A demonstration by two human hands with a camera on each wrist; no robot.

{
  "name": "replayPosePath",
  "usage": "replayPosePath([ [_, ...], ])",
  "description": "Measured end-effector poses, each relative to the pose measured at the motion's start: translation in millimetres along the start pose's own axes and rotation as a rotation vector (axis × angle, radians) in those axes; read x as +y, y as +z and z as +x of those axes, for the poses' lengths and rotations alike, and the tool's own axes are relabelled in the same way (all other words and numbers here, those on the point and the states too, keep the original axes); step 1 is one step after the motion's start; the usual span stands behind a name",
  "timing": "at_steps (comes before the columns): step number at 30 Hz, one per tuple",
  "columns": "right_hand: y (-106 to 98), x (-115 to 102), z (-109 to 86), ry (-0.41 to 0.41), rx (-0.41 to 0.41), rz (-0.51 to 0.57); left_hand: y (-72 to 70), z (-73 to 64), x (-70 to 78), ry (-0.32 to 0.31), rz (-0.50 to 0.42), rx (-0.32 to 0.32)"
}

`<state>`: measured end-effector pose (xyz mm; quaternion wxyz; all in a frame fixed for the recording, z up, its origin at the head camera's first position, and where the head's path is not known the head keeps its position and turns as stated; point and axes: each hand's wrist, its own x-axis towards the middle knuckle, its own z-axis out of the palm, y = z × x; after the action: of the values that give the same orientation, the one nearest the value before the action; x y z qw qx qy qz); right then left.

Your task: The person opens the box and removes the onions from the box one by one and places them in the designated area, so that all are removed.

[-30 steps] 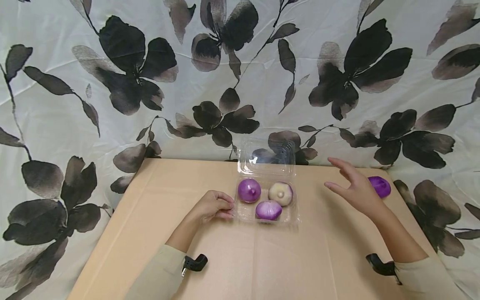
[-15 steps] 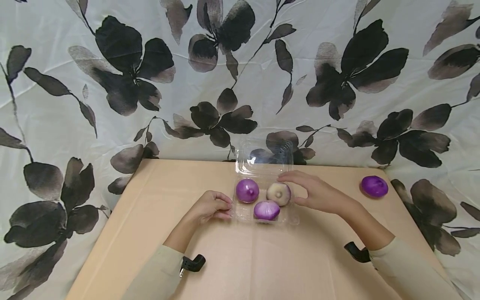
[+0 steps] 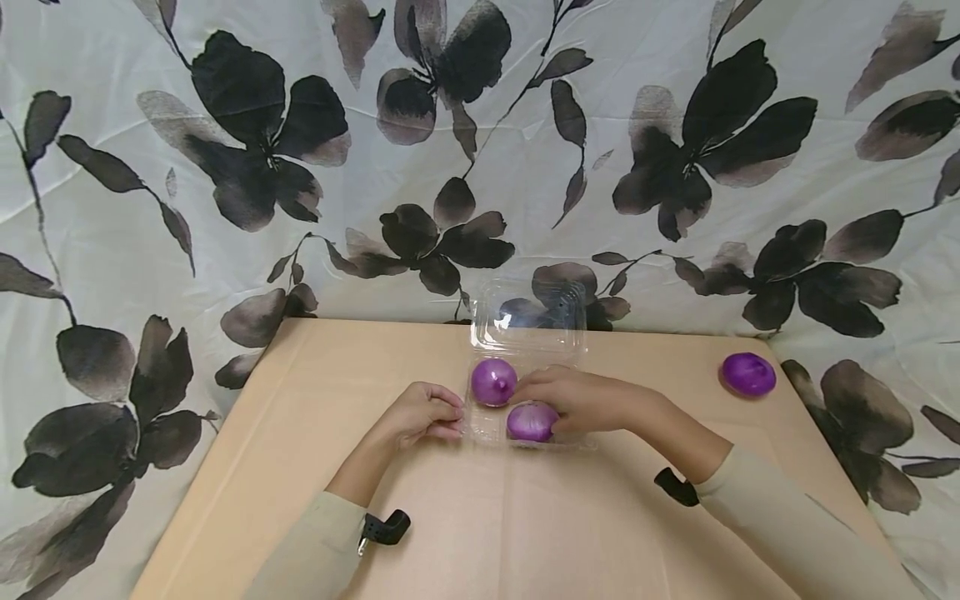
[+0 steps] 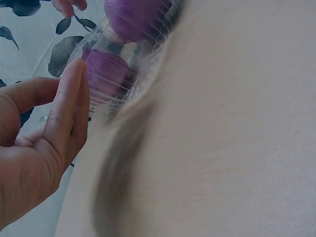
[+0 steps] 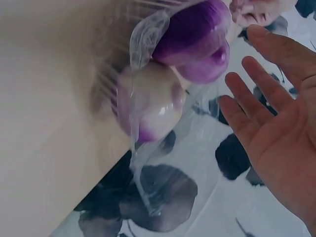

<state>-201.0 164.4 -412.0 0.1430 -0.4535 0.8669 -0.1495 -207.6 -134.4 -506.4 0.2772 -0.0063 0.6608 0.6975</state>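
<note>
A clear plastic clamshell container (image 3: 486, 431) stands on the table, its lid (image 3: 491, 329) raised at the back. Inside sit one red onion (image 3: 493, 381) at the left and another red onion (image 3: 532, 422) at the front. A paler purple-and-white onion (image 5: 153, 101) shows in the right wrist view; in the head view my right hand covers it. My left hand (image 3: 426, 414) pinches the container's left edge between thumb and fingers. Over the container's right side reaches my right hand (image 3: 581, 400), its fingers extended and apart above the onions, holding nothing.
Another purple onion (image 3: 747, 375) lies near the back right corner of the tan table (image 3: 585, 517). Behind the table hangs a white cloth (image 3: 555, 250) with dark flowers. Both wrists carry small black cameras.
My right hand has come left from beside the far-right onion, over the container, and now covers the pale onion. The left hand has stayed at the container's edge.
</note>
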Motion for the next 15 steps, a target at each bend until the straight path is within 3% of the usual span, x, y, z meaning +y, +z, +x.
replayPosePath([
  [6,10.0,-2.9,7.7,0.027,-0.088,-0.006,-0.1,1.0,-0.3,-0.006,-0.002,0.008],
  [15,22.2,-1.1,13.4,0.032,-0.113,-0.098,-0.7,1.5,-1.1,0.003,0.0,0.01],
])
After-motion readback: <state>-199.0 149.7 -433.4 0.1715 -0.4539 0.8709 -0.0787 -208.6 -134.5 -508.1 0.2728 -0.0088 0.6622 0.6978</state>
